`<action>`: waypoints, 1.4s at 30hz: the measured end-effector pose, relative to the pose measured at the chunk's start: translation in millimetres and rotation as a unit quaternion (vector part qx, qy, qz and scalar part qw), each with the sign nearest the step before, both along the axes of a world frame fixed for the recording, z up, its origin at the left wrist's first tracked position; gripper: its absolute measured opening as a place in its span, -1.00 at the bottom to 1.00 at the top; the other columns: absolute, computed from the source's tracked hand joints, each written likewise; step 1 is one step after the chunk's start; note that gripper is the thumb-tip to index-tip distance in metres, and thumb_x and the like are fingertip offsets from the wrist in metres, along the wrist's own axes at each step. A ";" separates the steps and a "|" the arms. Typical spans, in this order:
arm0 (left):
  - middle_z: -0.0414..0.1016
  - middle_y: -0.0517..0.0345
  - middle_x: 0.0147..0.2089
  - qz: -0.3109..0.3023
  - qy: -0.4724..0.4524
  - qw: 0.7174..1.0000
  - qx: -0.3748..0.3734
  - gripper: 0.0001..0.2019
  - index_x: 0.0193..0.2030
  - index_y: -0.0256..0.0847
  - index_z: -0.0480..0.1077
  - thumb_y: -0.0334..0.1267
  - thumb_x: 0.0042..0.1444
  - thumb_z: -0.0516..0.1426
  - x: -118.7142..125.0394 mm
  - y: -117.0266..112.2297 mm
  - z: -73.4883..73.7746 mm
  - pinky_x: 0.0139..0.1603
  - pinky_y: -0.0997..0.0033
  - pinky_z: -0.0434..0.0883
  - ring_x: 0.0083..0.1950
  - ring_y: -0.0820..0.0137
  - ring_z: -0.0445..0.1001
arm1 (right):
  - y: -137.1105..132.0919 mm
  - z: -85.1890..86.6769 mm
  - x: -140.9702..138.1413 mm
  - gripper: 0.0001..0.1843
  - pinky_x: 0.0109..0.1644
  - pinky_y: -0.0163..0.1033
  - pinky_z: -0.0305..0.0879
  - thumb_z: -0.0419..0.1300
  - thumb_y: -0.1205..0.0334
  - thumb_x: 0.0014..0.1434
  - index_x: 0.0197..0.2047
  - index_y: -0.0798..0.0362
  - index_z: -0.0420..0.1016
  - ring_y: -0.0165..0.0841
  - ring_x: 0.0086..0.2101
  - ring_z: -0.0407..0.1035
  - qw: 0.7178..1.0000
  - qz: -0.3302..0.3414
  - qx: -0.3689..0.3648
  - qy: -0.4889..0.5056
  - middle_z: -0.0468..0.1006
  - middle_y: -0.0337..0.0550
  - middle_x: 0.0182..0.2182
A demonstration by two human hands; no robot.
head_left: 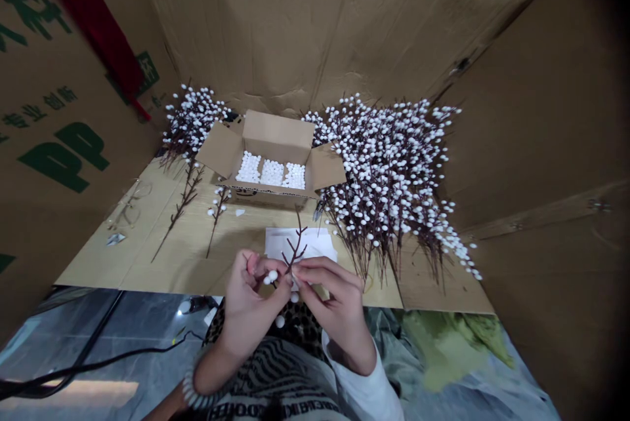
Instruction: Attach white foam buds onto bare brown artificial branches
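An artificial berry branch [296,247] stands upright between my hands, its brown upper twigs bare and a few white berries [270,277] lower down. My left hand [253,300] is closed around its stem. My right hand [335,296] pinches at the same branch, thumb and fingertips together by the left thumb; a bit of white shows there, too small to name. Behind them lies white paper [300,240]. Farther back, an open cardboard box [273,197] holds white berries [272,172] in three groups.
A large heap of white-berried branches [388,165] lies on the right of the table [142,270], a smaller heap [191,119] at back left. A bare branch [180,208] and a partly berried one [216,218] lie left of the box. Cardboard walls [315,27] surround the table.
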State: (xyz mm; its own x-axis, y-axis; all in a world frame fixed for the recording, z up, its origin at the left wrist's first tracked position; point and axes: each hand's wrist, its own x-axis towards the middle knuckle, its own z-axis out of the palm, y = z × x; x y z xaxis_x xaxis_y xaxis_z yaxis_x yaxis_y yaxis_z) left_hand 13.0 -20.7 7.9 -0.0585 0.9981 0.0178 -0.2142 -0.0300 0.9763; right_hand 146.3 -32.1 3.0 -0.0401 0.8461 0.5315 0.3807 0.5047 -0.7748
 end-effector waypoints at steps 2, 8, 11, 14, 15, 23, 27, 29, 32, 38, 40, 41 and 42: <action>0.53 0.37 -0.50 0.000 -0.007 1.000 -0.010 -0.59 -0.43 -0.10 0.03 -0.55 -0.15 0.22 -1.2 -0.2 0.2 -0.35 0.57 0.42 -0.43 0.53 0.48 | -0.4 -0.3 -1.1 -0.76 -0.26 -0.26 0.53 0.21 0.46 0.12 -0.23 -0.06 0.59 -0.35 -0.34 0.55 1.000 -0.003 -0.005 0.004 0.64 -0.13 -0.32; 0.56 0.27 -0.44 -0.042 -0.025 0.999 -0.024 -0.63 -0.43 -0.13 0.12 -0.51 -0.14 0.27 -7.2 1.0 2.6 -0.35 0.57 0.46 -0.39 0.50 0.51 | 0.4 2.0 -1.1 -0.75 -0.27 -0.25 0.53 0.25 0.48 0.08 -0.24 -0.07 0.59 -0.35 -0.33 0.54 0.998 -0.028 -0.001 0.060 0.64 -0.15 -0.34; 0.57 0.27 -0.40 -0.046 -0.043 0.998 -0.021 -0.61 -0.43 -0.13 0.12 -0.53 -0.16 0.28 -7.4 1.7 2.7 -0.31 0.56 0.47 -0.35 0.50 0.53 | 0.9 1.6 0.1 -0.73 -0.28 -0.23 0.53 0.24 0.49 0.08 -0.21 -0.08 0.58 -0.34 -0.33 0.54 0.997 -0.025 -0.006 0.078 0.63 -0.16 -0.34; 0.55 0.31 -0.43 -0.046 -0.051 0.997 -0.025 -0.59 -0.42 -0.13 0.08 -0.55 -0.15 0.27 -5.3 2.4 1.3 -0.31 0.59 0.47 -0.38 0.53 0.51 | 0.9 -0.1 1.3 -0.74 -0.30 -0.23 0.52 0.25 0.47 0.08 -0.22 -0.07 0.58 -0.34 -0.34 0.53 0.995 -0.023 -0.016 0.091 0.63 -0.14 -0.35; 0.55 0.33 -0.44 -0.049 -0.053 0.997 -0.029 -0.58 -0.42 -0.12 0.07 -0.55 -0.14 0.27 -4.4 2.6 0.7 -0.31 0.60 0.46 -0.38 0.54 0.51 | 0.9 -0.7 1.7 -0.75 -0.30 -0.23 0.52 0.25 0.47 0.09 -0.22 -0.07 0.59 -0.34 -0.34 0.53 0.995 -0.023 -0.018 0.094 0.63 -0.14 -0.35; 0.52 0.37 -0.42 -0.065 -0.063 0.995 -0.040 -0.56 -0.39 -0.09 -0.01 -0.47 -0.03 0.26 0.0 1.8 -0.5 -0.28 0.59 0.44 -0.31 0.55 0.49 | 1.8 -0.3 5.2 -0.75 -0.27 -0.22 0.52 0.25 0.46 0.09 -0.23 -0.08 0.60 -0.33 -0.34 0.54 0.998 -0.017 -0.022 0.061 0.64 -0.16 -0.35; 0.50 0.35 -0.44 -0.059 -0.056 0.996 -0.040 -0.54 -0.40 -0.09 -0.02 -0.41 -0.05 0.29 0.6 2.0 0.2 -0.30 0.57 0.45 -0.33 0.51 0.49 | 2.2 0.0 4.6 -0.76 -0.29 -0.23 0.53 0.25 0.45 0.08 -0.25 -0.07 0.61 -0.33 -0.36 0.54 0.998 -0.026 -0.011 0.056 0.65 -0.16 -0.35; 0.50 0.34 -0.44 -0.057 -0.058 0.996 -0.041 -0.54 -0.40 -0.09 -0.01 -0.41 -0.07 0.29 0.6 2.2 -0.1 -0.31 0.56 0.46 -0.35 0.51 0.49 | 2.1 0.0 3.8 -0.76 -0.30 -0.23 0.53 0.25 0.45 0.08 -0.25 -0.07 0.62 -0.33 -0.36 0.55 0.998 -0.029 -0.006 0.057 0.65 -0.15 -0.35; 0.50 0.32 -0.44 -0.056 -0.064 0.995 -0.043 -0.56 -0.41 -0.10 0.01 -0.43 -0.07 0.29 0.6 1.9 -0.9 -0.31 0.57 0.46 -0.35 0.52 0.49 | 2.4 0.1 2.7 -0.77 -0.32 -0.24 0.53 0.26 0.46 0.07 -0.27 -0.06 0.62 -0.33 -0.38 0.55 0.998 -0.033 -0.004 0.056 0.66 -0.13 -0.36; 0.49 0.28 -0.42 -0.046 -0.062 0.996 -0.038 -0.62 -0.42 -0.13 0.13 -0.45 -0.12 0.32 -2.1 2.9 -1.3 -0.32 0.58 0.46 -0.36 0.50 0.48 | 2.4 -2.0 1.9 -0.72 -0.30 -0.27 0.53 0.27 0.49 0.06 -0.25 -0.08 0.61 -0.36 -0.36 0.55 0.997 -0.022 0.001 0.067 0.66 -0.17 -0.35; 0.48 0.27 -0.42 -0.042 -0.056 0.997 -0.041 -0.69 -0.38 -0.16 0.25 -0.43 -0.14 0.33 -5.6 4.9 -1.7 -0.33 0.59 0.46 -0.37 0.50 0.47 | 0.8 -0.9 3.7 -0.68 -0.24 -0.23 0.54 0.28 0.48 0.05 -0.18 -0.10 0.59 -0.34 -0.32 0.56 0.998 -0.011 -0.009 0.057 0.66 -0.17 -0.30; 0.49 0.25 -0.42 -0.040 -0.048 0.997 -0.044 -0.72 -0.36 -0.17 0.32 -0.41 -0.14 0.34 -8.0 6.1 -2.4 -0.34 0.59 0.46 -0.38 0.49 0.47 | 0.5 0.9 5.4 -0.66 -0.20 -0.20 0.54 0.29 0.47 0.06 -0.13 -0.11 0.58 -0.32 -0.28 0.56 0.999 -0.008 -0.017 0.050 0.67 -0.17 -0.27; 0.49 0.23 -0.41 -0.035 -0.039 0.997 -0.049 -0.76 -0.34 -0.18 0.38 -0.37 -0.13 0.34 -10.5 7.5 -3.6 -0.36 0.57 0.47 -0.38 0.47 0.47 | 1.1 3.9 7.5 -0.64 -0.17 -0.17 0.54 0.29 0.45 0.06 -0.09 -0.11 0.56 -0.30 -0.25 0.56 0.999 -0.008 -0.024 0.044 0.66 -0.16 -0.23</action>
